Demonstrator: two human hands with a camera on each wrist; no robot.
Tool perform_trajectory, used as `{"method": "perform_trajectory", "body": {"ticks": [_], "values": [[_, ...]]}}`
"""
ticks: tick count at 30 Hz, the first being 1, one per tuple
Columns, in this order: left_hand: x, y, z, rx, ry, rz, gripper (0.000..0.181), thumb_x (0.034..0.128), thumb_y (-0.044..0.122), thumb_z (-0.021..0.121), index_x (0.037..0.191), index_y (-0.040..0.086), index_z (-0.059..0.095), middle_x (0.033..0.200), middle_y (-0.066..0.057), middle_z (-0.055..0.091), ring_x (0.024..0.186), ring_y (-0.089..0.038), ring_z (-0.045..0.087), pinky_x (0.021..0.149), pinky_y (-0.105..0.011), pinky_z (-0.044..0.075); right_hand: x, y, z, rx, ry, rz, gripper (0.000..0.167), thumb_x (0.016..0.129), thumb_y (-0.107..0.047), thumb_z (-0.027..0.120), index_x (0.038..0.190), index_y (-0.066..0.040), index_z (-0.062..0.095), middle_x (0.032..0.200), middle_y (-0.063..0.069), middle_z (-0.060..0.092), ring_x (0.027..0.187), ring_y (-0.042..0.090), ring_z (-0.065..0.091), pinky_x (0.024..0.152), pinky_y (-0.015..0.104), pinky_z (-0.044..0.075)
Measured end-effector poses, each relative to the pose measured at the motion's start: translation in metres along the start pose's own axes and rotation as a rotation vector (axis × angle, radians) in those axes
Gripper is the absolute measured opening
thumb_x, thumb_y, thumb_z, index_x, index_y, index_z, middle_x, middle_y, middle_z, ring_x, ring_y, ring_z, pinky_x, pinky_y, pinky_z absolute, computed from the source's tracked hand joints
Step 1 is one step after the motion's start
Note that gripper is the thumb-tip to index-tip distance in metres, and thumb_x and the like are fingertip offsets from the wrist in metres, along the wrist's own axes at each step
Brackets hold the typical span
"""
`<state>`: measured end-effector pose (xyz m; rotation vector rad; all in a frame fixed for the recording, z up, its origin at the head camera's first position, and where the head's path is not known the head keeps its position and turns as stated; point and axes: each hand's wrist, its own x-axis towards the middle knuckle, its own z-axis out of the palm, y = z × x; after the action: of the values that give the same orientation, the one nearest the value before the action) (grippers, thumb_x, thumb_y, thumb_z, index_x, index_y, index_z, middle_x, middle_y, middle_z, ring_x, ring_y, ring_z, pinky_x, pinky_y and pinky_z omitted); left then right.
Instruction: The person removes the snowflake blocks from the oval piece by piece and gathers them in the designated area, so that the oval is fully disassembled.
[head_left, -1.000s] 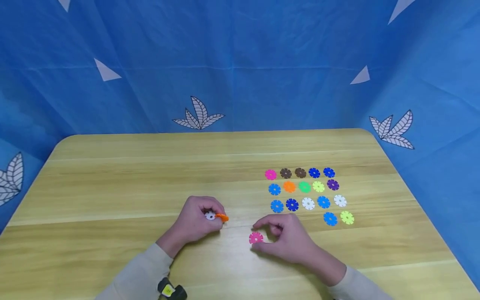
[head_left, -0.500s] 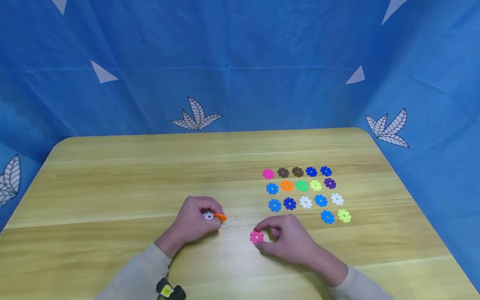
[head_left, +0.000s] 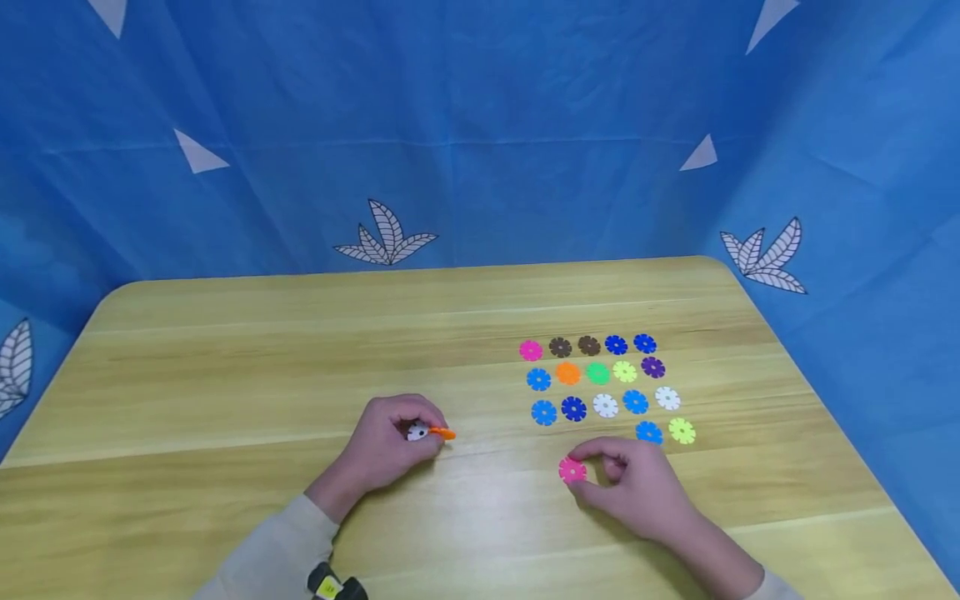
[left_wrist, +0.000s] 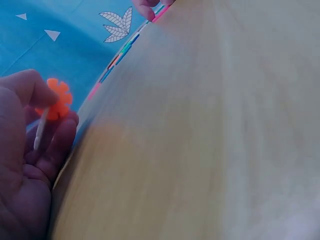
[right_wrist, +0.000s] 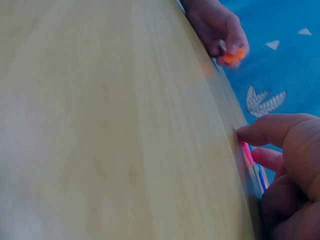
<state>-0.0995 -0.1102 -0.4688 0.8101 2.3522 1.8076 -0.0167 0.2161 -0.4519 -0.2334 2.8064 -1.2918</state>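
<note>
In the head view my left hand (head_left: 397, 440) pinches an orange notched plastic disc (head_left: 444, 433) joined to a white notched disc (head_left: 417, 432). The left wrist view shows the orange disc (left_wrist: 61, 100) upright, the white one (left_wrist: 40, 131) edge-on and crossing it; fingers cover part of both. Low over the table, my right hand (head_left: 637, 487) holds a pink notched disc (head_left: 572, 471) by its edges between thumb and index finger. That disc looks flat on or just above the wood. Beyond it, a light blue disc (head_left: 649, 432) is partly covered by the right hand.
Rows of loose notched discs lie flat at the right, among them a magenta disc (head_left: 531, 350), a green disc (head_left: 597, 373), a purple disc (head_left: 653, 367) and a yellow-green disc (head_left: 682, 431). The wooden table (head_left: 262, 358) ends at a blue curtain (head_left: 450, 192).
My right hand has closed on the pink disc and moved right with it, nearer the lowest row. The left hand stays put, its orange disc turned slightly. The head view has shifted a little.
</note>
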Motion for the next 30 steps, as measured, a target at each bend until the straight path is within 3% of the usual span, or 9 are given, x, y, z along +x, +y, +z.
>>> {"method": "perform_trajectory", "body": {"ticks": [6,13,18,24,30], "values": [[-0.002,0.000,0.000,0.008,0.019,-0.039,0.014,0.0806,0.000,0.077,0.085,0.014,0.076,0.087,-0.003,0.070,0.071,-0.016,0.057,0.062,-0.026,0.047,-0.002,0.009,-0.012,-0.069,0.084,0.005,0.024,0.075,-0.013,0.088,0.097,-0.018,0.077,0.052,-0.015,0.034,0.047,0.002,0.028,0.045,0.024,0.032],[-0.002,0.000,0.000,0.014,0.031,-0.036,0.014,0.0811,-0.001,0.079,0.086,0.012,0.076,0.086,-0.001,0.069,0.068,-0.016,0.053,0.059,-0.026,0.044,-0.002,0.016,-0.022,-0.099,0.130,0.059,0.023,0.078,-0.013,0.086,0.099,-0.015,0.076,0.052,-0.012,0.034,0.047,0.005,0.030,0.047,0.028,0.033],[-0.001,0.001,0.000,0.032,0.019,-0.052,0.017,0.0798,0.002,0.083,0.087,0.016,0.076,0.087,0.006,0.069,0.073,-0.016,0.057,0.063,-0.026,0.047,-0.001,0.018,-0.024,-0.104,0.157,0.069,0.023,0.080,-0.015,0.085,0.101,-0.013,0.076,0.051,-0.011,0.035,0.046,0.006,0.030,0.047,0.029,0.034],[-0.001,0.001,-0.002,0.037,-0.003,-0.043,0.033,0.0702,-0.010,0.080,0.092,0.014,0.076,0.092,0.004,0.070,0.079,-0.018,0.061,0.066,-0.027,0.052,0.001,0.019,-0.025,-0.087,0.182,0.102,0.025,0.080,-0.010,0.084,0.103,-0.011,0.075,0.052,-0.008,0.035,0.046,0.007,0.031,0.047,0.028,0.033],[0.001,0.003,-0.001,0.011,-0.018,-0.086,0.034,0.0750,-0.013,0.074,0.102,0.008,0.076,0.099,-0.001,0.069,0.085,-0.018,0.065,0.072,-0.029,0.057,-0.001,0.019,-0.023,-0.030,0.233,0.172,0.029,0.082,-0.016,0.085,0.108,-0.010,0.075,0.053,-0.005,0.035,0.047,0.009,0.031,0.050,0.030,0.035]]}}
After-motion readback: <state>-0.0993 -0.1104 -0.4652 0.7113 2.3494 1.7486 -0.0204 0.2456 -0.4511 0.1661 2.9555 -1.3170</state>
